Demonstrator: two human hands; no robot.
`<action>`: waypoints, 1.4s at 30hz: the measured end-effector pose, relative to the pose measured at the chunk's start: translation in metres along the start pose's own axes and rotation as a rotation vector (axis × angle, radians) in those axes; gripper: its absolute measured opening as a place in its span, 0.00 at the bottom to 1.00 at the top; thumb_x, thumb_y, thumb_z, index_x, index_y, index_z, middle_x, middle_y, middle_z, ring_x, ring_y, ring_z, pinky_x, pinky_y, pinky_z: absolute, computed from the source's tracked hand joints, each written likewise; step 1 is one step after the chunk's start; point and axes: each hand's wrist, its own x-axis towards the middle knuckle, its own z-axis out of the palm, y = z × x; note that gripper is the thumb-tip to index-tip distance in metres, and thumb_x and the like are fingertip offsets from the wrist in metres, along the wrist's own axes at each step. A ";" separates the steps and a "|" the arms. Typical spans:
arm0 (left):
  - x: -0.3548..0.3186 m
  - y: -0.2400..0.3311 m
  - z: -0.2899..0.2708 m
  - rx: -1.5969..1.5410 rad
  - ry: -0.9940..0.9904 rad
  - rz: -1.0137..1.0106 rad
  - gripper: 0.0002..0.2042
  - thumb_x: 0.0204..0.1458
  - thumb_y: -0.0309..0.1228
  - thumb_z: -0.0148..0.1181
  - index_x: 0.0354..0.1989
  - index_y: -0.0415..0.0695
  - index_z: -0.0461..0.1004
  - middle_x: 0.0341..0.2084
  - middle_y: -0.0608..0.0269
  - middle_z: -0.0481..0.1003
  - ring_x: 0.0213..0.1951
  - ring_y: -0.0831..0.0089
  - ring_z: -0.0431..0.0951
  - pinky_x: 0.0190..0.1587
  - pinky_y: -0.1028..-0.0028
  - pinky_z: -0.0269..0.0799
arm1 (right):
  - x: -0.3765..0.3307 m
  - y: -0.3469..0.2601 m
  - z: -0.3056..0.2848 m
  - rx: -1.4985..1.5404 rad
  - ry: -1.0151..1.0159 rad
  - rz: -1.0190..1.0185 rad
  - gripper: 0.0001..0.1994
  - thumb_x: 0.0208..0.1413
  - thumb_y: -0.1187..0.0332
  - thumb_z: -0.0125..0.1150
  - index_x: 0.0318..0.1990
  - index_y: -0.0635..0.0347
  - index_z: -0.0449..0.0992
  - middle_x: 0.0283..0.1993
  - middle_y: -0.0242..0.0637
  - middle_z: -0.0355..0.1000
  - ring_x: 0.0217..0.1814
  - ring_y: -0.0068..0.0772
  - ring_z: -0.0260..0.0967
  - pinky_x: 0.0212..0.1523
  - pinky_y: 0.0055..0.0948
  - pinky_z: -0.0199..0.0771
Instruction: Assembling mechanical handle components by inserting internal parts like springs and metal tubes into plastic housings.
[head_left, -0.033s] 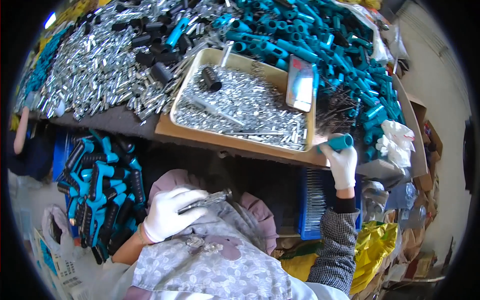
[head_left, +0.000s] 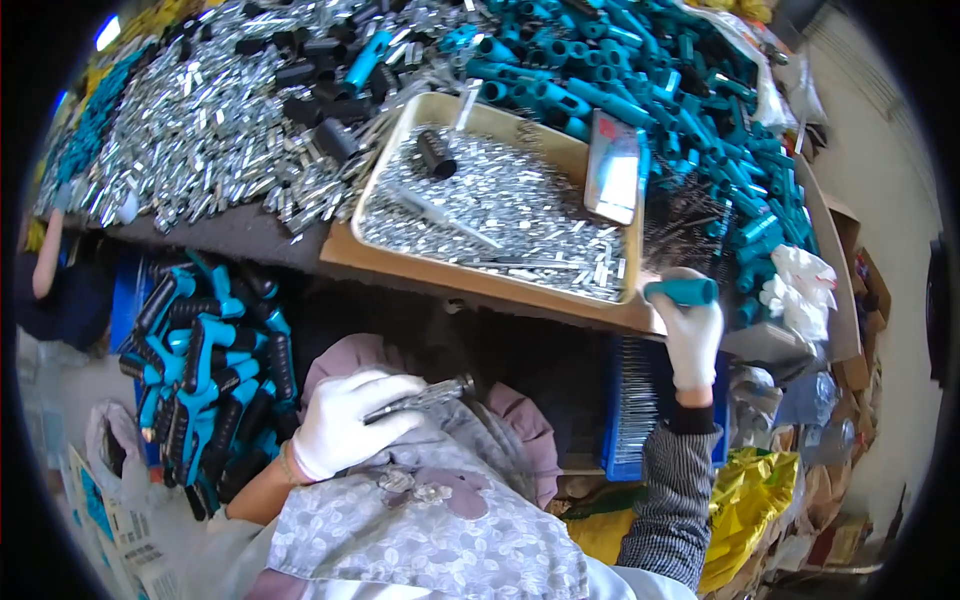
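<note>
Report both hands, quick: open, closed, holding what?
Left hand: closed on silvery metal hardware, exact kind unclear.
Right hand: closed on a teal tubular part.

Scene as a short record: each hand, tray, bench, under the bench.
left_hand: left hand gripping slim metal pieces above the lap
right_hand: right hand holding a teal tube near the tray's right front corner
tray: cream tray of small silver pieces, with a black cylinder lying among them
tray_right_end: phone
bench_left: heap of silver parts
bench_right: pile of teal tubes
below_left: teal-and-black handles
below_right: blue bin holding metal rods
</note>
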 end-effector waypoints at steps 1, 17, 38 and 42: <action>0.000 -0.001 -0.001 0.014 0.003 0.010 0.14 0.45 0.28 0.73 0.40 0.39 0.81 0.33 0.54 0.81 0.34 0.60 0.83 0.37 0.69 0.78 | -0.011 -0.006 0.002 0.103 0.034 -0.052 0.13 0.54 0.76 0.62 0.47 0.65 0.76 0.37 0.35 0.77 0.37 0.25 0.72 0.40 0.25 0.73; -0.008 -0.008 -0.007 0.039 -0.155 0.211 0.18 0.46 0.39 0.72 0.45 0.47 0.80 0.33 0.63 0.81 0.32 0.62 0.81 0.36 0.66 0.76 | -0.064 -0.109 0.062 0.275 -1.234 -0.064 0.23 0.47 0.60 0.76 0.48 0.65 0.81 0.38 0.47 0.80 0.37 0.36 0.80 0.43 0.29 0.79; -0.003 -0.021 0.020 0.087 -0.116 0.303 0.24 0.47 0.43 0.70 0.51 0.45 0.77 0.27 0.60 0.76 0.26 0.62 0.80 0.27 0.67 0.76 | -0.078 -0.132 0.102 0.394 -1.266 0.051 0.32 0.51 0.64 0.71 0.62 0.69 0.68 0.50 0.49 0.77 0.49 0.35 0.76 0.52 0.32 0.75; 0.006 -0.015 0.010 0.186 -0.075 0.300 0.22 0.47 0.41 0.70 0.50 0.47 0.78 0.22 0.63 0.73 0.20 0.64 0.77 0.23 0.68 0.71 | -0.033 -0.154 0.081 0.015 -0.924 -0.467 0.10 0.52 0.65 0.66 0.39 0.60 0.82 0.37 0.46 0.78 0.40 0.50 0.77 0.42 0.38 0.77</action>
